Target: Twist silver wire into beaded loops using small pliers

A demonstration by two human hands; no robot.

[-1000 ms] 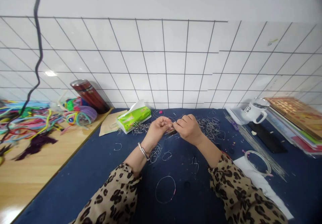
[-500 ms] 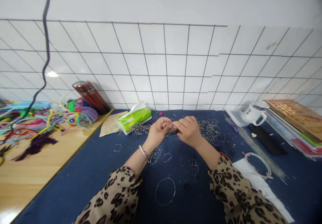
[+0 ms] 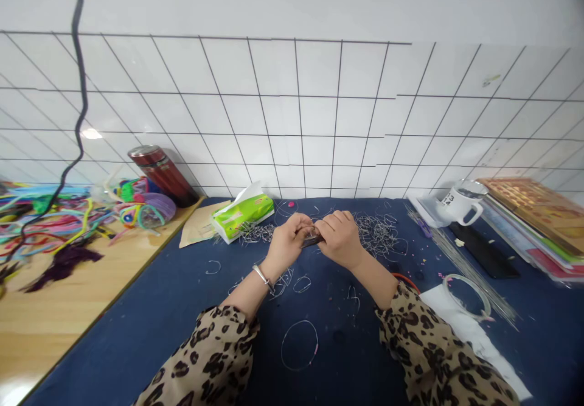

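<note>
My left hand (image 3: 289,236) and my right hand (image 3: 338,237) meet above the dark blue cloth, fingers closed and pinching. A bit of thin shiny wire (image 3: 313,232) shows between the fingertips, mostly covered by them. Just under it, a dark narrow object (image 3: 312,241) lies between the hands; its kind is hidden, and I cannot tell whether a hand grips it. Nearer to me rest a large wire ring with pink beads (image 3: 300,345), a small wire loop (image 3: 302,284) and a cluster of wire loops (image 3: 283,281) beside my left wrist.
Behind my right hand spreads a heap of bent wires (image 3: 381,235). A green tissue pack (image 3: 243,216) stands left of my hands. At right are a white mug (image 3: 462,204), straight wires (image 3: 479,278) and a wire coil (image 3: 466,296) on white paper. A red thermos (image 3: 163,176) leans at left.
Both hands stay together at nearly the same spot, with a slight shift of the fingers. The whole view has moved a little. The things on the cloth stay put.
</note>
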